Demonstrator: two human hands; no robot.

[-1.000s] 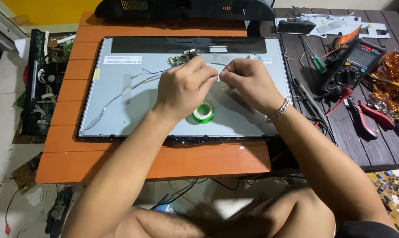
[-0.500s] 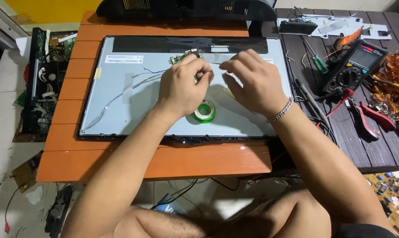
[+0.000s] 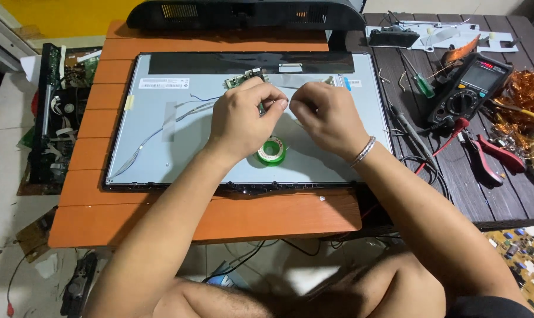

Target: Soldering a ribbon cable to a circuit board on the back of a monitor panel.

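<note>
Our left hand (image 3: 240,121) and right hand (image 3: 326,118) sit close together over the back of the flat screen panel (image 3: 161,118), fingertips pinched toward each other on something thin between them; too small for us to tell what. Just behind the left grip is the small green circuit board (image 3: 243,78), thin wires (image 3: 178,112) run off to its left, and the green solder spool (image 3: 271,151) lies on the panel just below both grips. Panel rests on the orange surface (image 3: 220,215); off to the right of the right grip we see the multimeter (image 3: 470,88) and red-handled pliers (image 3: 491,156) on the dark surface (image 3: 514,200).
</note>
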